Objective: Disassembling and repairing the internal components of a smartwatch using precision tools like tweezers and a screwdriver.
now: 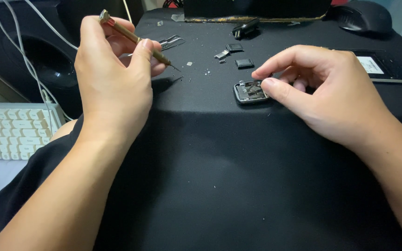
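**Opened watch case, parts already out**

On the black cloth [219, 176] that covers the work surface, the job looks well past its opening stage. The largest things lie at the edges: a pale keyboard [12, 130] at the left, a dark computer mouse [364, 16] at the far right and a flat black screen panel [382, 67] beside it.

The left hand [112, 79] is raised over the cloth, its fingers closed around a slim brass-coloured precision screwdriver [136, 39], tip pointing down and right, clear of the work. The right hand [331, 93] rests on the cloth, thumb and forefinger pinched on the edge of a small rounded-rectangle watch case [250, 91], which lies open with its insides showing.

Beyond it lie small dark removed parts [244, 63], metal tweezers [170, 42] and tiny loose screws [205, 72]. By my judgement, more parts remain inside the case.
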